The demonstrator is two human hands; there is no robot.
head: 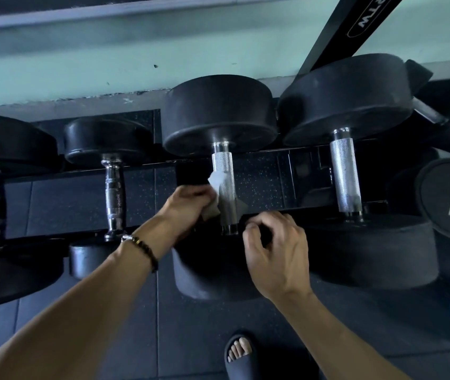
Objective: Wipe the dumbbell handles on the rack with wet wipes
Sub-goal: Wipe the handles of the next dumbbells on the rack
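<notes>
Down at the bottom, a foot in a dark slide sandal (239, 355) stands on the speckled rubber floor (81, 311). Above it, the left hand (188, 204), beaded bracelet (143, 249) at the wrist, grips a crumpled white wet wipe (219, 185) and presses it against the knurled steel handle (223, 171) of the middle dumbbell (218, 113), which lies across the black rack (267, 160). The right hand (276, 253) hovers just beside the handle's near end, fingers curled, holding nothing. Round matte rubber heads sit along the rack.
</notes>
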